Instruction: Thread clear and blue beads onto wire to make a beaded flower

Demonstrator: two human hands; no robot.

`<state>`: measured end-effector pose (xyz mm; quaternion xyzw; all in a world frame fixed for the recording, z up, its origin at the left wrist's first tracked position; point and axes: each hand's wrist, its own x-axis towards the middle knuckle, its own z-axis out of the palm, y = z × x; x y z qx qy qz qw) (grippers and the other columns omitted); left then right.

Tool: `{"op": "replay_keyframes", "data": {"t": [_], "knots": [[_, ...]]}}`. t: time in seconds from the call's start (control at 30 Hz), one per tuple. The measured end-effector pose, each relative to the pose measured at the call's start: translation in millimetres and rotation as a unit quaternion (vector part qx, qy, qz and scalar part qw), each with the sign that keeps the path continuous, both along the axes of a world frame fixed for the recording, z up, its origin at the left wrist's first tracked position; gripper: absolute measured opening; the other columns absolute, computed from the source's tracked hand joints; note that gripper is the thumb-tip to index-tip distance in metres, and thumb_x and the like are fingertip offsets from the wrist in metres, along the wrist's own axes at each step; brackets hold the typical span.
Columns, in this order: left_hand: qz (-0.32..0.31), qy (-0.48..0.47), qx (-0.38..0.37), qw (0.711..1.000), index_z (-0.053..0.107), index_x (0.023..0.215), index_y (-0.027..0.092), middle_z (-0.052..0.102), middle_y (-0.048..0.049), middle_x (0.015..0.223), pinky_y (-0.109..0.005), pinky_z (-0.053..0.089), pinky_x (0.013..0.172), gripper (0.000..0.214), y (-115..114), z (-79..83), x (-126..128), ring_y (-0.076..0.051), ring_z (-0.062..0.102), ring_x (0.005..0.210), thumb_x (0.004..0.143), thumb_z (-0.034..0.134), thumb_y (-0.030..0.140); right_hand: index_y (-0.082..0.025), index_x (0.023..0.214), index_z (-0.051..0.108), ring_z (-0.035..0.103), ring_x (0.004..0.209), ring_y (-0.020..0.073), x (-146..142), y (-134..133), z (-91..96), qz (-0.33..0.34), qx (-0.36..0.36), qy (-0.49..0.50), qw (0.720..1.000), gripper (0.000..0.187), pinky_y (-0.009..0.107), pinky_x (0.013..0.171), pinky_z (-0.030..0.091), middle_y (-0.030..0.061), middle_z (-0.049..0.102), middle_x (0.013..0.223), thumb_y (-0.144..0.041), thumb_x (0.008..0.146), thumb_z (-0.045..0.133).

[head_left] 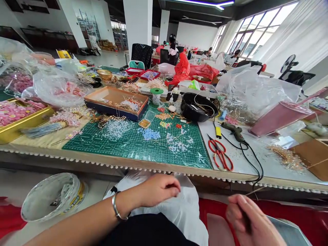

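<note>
My left hand (157,190), with a silver bangle at its wrist, is over my lap just below the table edge. Its fingers are curled, and what they hold, if anything, is hidden. My right hand (252,217) is raised at the lower right, fingers closed in a pinch. A thin wire (257,191) sticks out by its fingertips. Beyond the hands, a green cutting mat (143,152) carries loose piles of blue petal-like pieces (151,134), clear pieces (176,143) and pale beads (115,129). A small box of gold beads (145,123) stands among them.
Red-handled scissors (220,153) and a corded glue gun (235,131) lie right of the mat. A black bowl (198,107), a shallow box (115,102) and a pink lidded container (279,118) stand behind. A white bucket (52,198) is on the floor at left.
</note>
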<state>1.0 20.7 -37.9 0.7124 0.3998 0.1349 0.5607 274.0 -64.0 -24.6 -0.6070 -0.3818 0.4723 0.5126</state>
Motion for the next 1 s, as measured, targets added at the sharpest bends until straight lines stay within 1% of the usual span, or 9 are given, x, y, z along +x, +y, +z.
{"op": "replay_keyframes", "data": {"t": [0.13,0.27,0.33,0.43,0.5,0.6,0.7,0.77,1.0], "knots": [[-0.074,-0.114,0.068,0.988,0.062,0.112,0.024,0.065,-0.0046,0.113,-0.029,0.041,0.091,0.031,-12.8,44.4,14.4,-0.019,0.057,0.103,0.085,0.054,0.036,-0.024,0.076,0.067,0.044,0.046,0.0119,-68.1,0.9,16.3,0.037,-0.037,0.164,0.985,0.022,0.024,0.045,0.038,-0.001,0.052,0.057,-0.042,0.083,0.058],[-0.101,-0.086,-0.065,0.989,0.065,0.104,0.02,0.065,-0.0013,0.08,-0.022,0.044,0.065,0.031,-27.6,40.8,-0.5,-0.013,0.059,0.07,0.082,0.058,0.041,-0.021,0.079,0.069,0.053,0.05,0.0131,-79.7,-1.4,8.6,0.099,-0.039,0.2,0.974,0.025,0.024,0.05,0.04,0.0017,0.06,0.059,-0.043,0.083,0.059],[-0.072,-0.045,-0.087,0.993,0.068,0.092,0.019,0.06,0.0014,0.068,-0.02,0.039,0.056,0.026,-32.3,34.0,-12.1,-0.01,0.052,0.059,0.081,0.059,0.04,-0.021,0.083,0.07,0.057,0.056,0.016,-73.1,-3.3,5.3,0.125,-0.036,0.133,0.983,0.028,0.026,0.053,0.043,0.0043,0.064,0.064,-0.044,0.085,0.056],[0.025,0.01,-0.01,1.0,0.068,0.081,0.018,0.058,0.002,0.065,-0.02,0.034,0.055,0.022,-35.3,28.3,-25.9,-0.01,0.047,0.059,0.083,0.056,0.036,-0.021,0.086,0.069,0.059,0.062,0.0185,-61.6,-6.5,11.3,0.186,-0.005,-0.106,0.977,0.027,0.029,0.058,0.046,0.0056,0.067,0.069,-0.04,0.089,0.05],[0.035,0.057,0.063,0.996,0.068,0.077,0.019,0.06,0.0019,0.066,-0.022,0.033,0.058,0.02,-35.8,28.2,-30.4,-0.011,0.05,0.062,0.084,0.055,0.033,-0.022,0.084,0.067,0.061,0.066,0.019,-60.0,-6.7,22.6,0.228,0.085,-0.271,0.931,0.019,0.029,0.062,0.047,0.0055,0.068,0.074,-0.031,0.089,0.05],[-0.04,0.095,0.148,0.984,0.069,0.077,0.021,0.066,0.0012,0.071,-0.024,0.034,0.063,0.017,-36.9,31.5,-30.1,-0.013,0.056,0.068,0.084,0.055,0.03,-0.023,0.097,0.063,0.064,0.085,0.023,-73.1,0.2,41.3,0.277,0.265,-0.413,0.826,0.016,0.034,0.076,0.048,0.0076,0.07,0.094,-0.018,0.084,0.055],[-0.057,0.095,0.172,0.979,0.067,0.076,0.021,0.065,0.0011,0.07,-0.024,0.032,0.06,0.021,-38.2,35.1,-28.0,-0.013,0.055,0.065,0.086,0.053,0.031,-0.02,0.101,0.06,0.063,0.087,0.026,-97.4,12.1,46.4,0.349,0.252,-0.469,0.771,0.021,0.038,0.077,0.048,0.0096,0.069,0.096,-0.015,0.081,0.055],[-0.02,0.096,0.154,0.983,0.066,0.073,0.02,0.062,0.0018,0.065,-0.024,0.031,0.057,0.023,-38.2,36.6,-29.9,-0.012,0.051,0.061,0.086,0.053,0.034,-0.02,0.085,0.058,0.061,0.068,0.0203,-111.7,17.7,39.3,0.373,0.185,-0.451,0.79,0.012,0.031,0.062,0.046,0.0056,0.067,0.077,-0.014,0.084,0.048],[0.055,0.043,0.082,0.994,0.066,0.072,0.018,0.059,0.0018,0.065,-0.021,0.036,0.062,0.022,-32.9,43.0,-49.4,-0.012,0.051,0.065,0.084,0.055,0.032,-0.021,0.066,0.049,0.046,0.053,0.0124,-127.8,19.5,10.2,0.28,0.002,-0.272,0.921,0.015,0.022,0.05,0.034,-0.0045,0.049,0.056,-0.022,0.081,0.051]]}}
